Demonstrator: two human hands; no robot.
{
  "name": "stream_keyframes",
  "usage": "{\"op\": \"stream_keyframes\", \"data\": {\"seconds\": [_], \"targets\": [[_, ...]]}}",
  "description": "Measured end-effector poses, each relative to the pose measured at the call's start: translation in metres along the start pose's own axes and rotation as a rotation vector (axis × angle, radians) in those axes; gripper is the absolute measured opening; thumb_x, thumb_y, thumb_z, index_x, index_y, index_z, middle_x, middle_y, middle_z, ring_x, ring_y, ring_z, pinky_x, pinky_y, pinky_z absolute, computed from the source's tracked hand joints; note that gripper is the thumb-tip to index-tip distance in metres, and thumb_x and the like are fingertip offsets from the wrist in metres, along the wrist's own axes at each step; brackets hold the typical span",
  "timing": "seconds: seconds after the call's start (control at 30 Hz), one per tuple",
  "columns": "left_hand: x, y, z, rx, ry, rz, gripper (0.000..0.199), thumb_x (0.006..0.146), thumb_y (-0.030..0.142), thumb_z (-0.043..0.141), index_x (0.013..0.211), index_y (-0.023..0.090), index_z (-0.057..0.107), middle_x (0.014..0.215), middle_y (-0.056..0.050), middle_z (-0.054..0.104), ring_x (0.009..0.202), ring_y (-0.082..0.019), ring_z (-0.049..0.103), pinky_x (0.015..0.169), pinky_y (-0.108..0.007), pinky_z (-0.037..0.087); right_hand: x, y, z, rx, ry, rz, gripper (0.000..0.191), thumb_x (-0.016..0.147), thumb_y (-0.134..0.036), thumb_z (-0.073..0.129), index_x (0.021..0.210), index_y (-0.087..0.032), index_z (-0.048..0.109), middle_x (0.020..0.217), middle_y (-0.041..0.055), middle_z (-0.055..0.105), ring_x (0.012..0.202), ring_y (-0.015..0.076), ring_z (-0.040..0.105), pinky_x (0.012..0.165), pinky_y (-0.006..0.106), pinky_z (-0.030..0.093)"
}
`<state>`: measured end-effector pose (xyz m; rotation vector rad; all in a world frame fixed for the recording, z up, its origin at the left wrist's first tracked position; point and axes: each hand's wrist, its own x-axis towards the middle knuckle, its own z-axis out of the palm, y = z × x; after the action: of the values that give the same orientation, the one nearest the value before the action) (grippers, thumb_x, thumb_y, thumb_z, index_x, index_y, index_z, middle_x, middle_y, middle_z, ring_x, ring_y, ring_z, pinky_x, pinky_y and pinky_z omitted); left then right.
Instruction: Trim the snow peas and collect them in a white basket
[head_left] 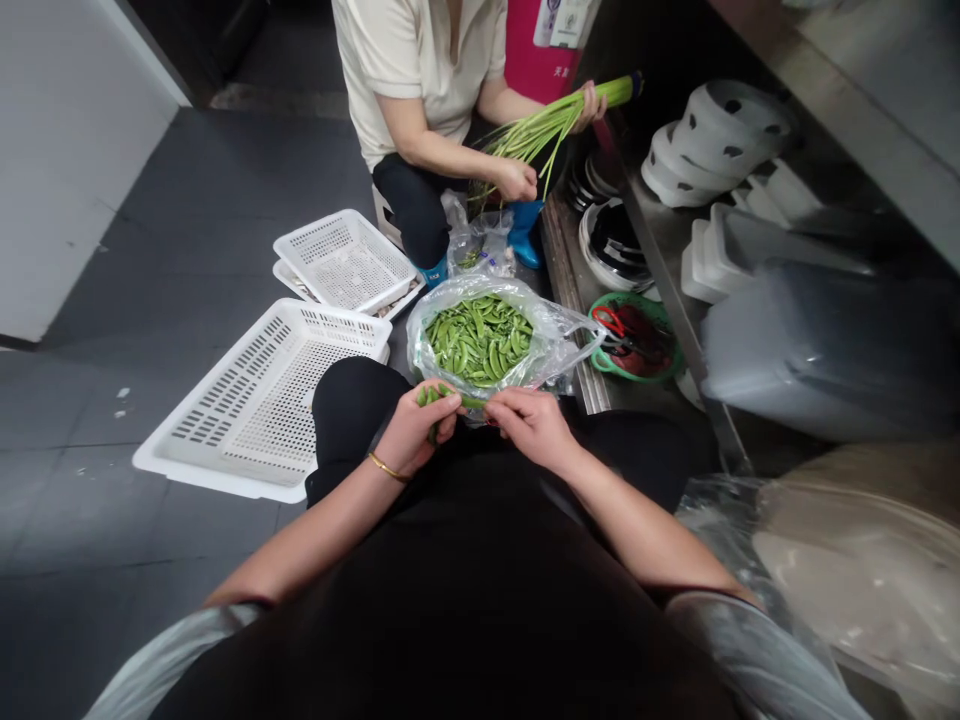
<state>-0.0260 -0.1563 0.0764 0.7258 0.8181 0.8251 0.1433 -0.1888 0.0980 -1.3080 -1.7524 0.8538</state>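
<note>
Several green snow pea pods [433, 397] are bunched in my left hand [415, 430], whose fingers are closed round them. One pod [472, 402] stretches from the left thumb across to my right hand [529, 425], which pinches its other end between thumb and finger. Just beyond both hands lies an open clear plastic bag [424, 300] filled with loose snow pea pods [480, 340]. The bag's handle trails off to the right. My palms face inward, so part of the held bunch is hidden.
A large white perforated basket [195, 455] stands left of my knee, with a smaller one [349, 262] behind it. Opposite me a seated person [420, 100] holds long green stalks [540, 135]. At right, a green basket [637, 372] with red-handled scissors sits by metal shelving holding containers [780, 340].
</note>
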Motion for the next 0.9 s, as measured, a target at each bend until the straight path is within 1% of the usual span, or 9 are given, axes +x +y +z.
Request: {"op": "stream_keyframes", "data": {"seconds": [0.1, 0.17, 0.23, 0.33, 0.4, 0.53, 0.7, 0.8, 0.9], "targets": [[0.002, -0.005, 0.004, -0.202, -0.051, -0.039, 0.026, 0.064, 0.027, 0.076, 0.074, 0.015, 0.054, 0.064, 0.000, 0.063, 0.037, -0.003, 0.036, 0.034, -0.016, 0.025, -0.002, -0.001, -0.006, 0.070, 0.153, 0.023, 0.027, 0.093, -0.031, 0.048, 0.075, -0.018, 0.063, 0.059, -0.0010, 0.057, 0.056, 0.0118, 0.055, 0.062, 0.024, 0.045], [0.004, -0.004, 0.002, -0.315, -0.041, -0.042, 0.024, 0.065, 0.024, 0.074, 0.074, 0.016, 0.053, 0.067, -0.001, 0.063, 0.038, -0.002, 0.035, 0.034, -0.014, 0.023, -0.006, 0.003, -0.012, 0.083, 0.143, 0.056, 0.027, 0.093, -0.033, 0.048, 0.078, -0.018, 0.065, 0.061, -0.0004, 0.059, 0.057, 0.0121, 0.056, 0.063, 0.024, 0.045], [0.006, -0.001, -0.003, -0.407, -0.057, -0.042, 0.018, 0.067, 0.022, 0.070, 0.073, 0.016, 0.054, 0.066, -0.001, 0.060, 0.041, -0.003, 0.035, 0.034, -0.012, 0.021, -0.011, 0.010, -0.026, 0.036, 0.004, 0.107, 0.026, 0.091, -0.034, 0.050, 0.079, -0.017, 0.067, 0.065, 0.0007, 0.062, 0.059, 0.0122, 0.057, 0.063, 0.024, 0.045], [0.008, 0.004, -0.011, -0.477, -0.149, -0.051, 0.014, 0.065, 0.022, 0.065, 0.068, 0.014, 0.054, 0.067, -0.003, 0.056, 0.050, -0.007, 0.043, 0.035, -0.013, 0.024, -0.014, 0.021, -0.054, -0.175, -0.310, 0.208, 0.018, 0.081, -0.034, 0.064, 0.089, -0.019, 0.070, 0.069, -0.0001, 0.066, 0.059, 0.0120, 0.058, 0.059, 0.022, 0.043], [0.008, 0.004, -0.011, -0.491, -0.199, -0.089, 0.014, 0.064, 0.024, 0.063, 0.068, 0.014, 0.054, 0.068, -0.004, 0.055, 0.056, -0.011, 0.049, 0.037, -0.016, 0.031, -0.005, 0.026, -0.065, -0.349, -0.359, 0.269, 0.022, 0.077, -0.034, 0.067, 0.093, -0.019, 0.070, 0.072, -0.0002, 0.068, 0.061, 0.0128, 0.059, 0.059, 0.022, 0.042], [0.008, 0.001, -0.006, -0.443, -0.221, -0.176, 0.014, 0.068, 0.024, 0.064, 0.075, 0.015, 0.055, 0.062, 0.000, 0.051, 0.051, -0.010, 0.046, 0.042, -0.019, 0.038, 0.036, 0.036, -0.047, -0.718, -0.163, 0.325, 0.031, 0.091, -0.039, 0.050, 0.084, -0.017, 0.071, 0.087, 0.0074, 0.071, 0.080, 0.0190, 0.064, 0.069, 0.025, 0.044], [0.005, 0.003, -0.008, -0.301, -0.167, -0.195, 0.019, 0.066, 0.015, 0.069, 0.080, 0.016, 0.055, 0.066, 0.001, 0.054, 0.060, -0.011, 0.053, 0.058, -0.028, 0.051, 0.085, 0.059, 0.000, -0.965, -0.223, 0.451, 0.040, 0.091, -0.039, 0.046, 0.097, -0.008, 0.070, 0.099, 0.0213, 0.069, 0.093, 0.0279, 0.065, 0.076, 0.031, 0.047], [0.006, 0.005, -0.011, -0.271, -0.172, -0.194, 0.022, 0.065, 0.017, 0.072, 0.078, 0.016, 0.055, 0.064, 0.002, 0.054, 0.055, -0.009, 0.051, 0.055, -0.026, 0.050, 0.096, 0.070, -0.001, -0.942, -0.242, 0.506, 0.032, 0.088, -0.031, 0.051, 0.096, -0.007, 0.070, 0.099, 0.0218, 0.069, 0.095, 0.0280, 0.065, 0.077, 0.031, 0.047], [0.011, 0.003, -0.012, -0.274, -0.194, -0.234, 0.022, 0.066, 0.019, 0.074, 0.069, 0.014, 0.052, 0.054, 0.005, 0.044, 0.041, -0.003, 0.034, 0.040, -0.016, 0.032, 0.092, 0.071, -0.022, -0.834, -0.146, 0.544, 0.023, 0.082, -0.028, 0.055, 0.084, -0.012, 0.071, 0.090, 0.0148, 0.071, 0.087, 0.0246, 0.066, 0.073, 0.028, 0.047]]}}
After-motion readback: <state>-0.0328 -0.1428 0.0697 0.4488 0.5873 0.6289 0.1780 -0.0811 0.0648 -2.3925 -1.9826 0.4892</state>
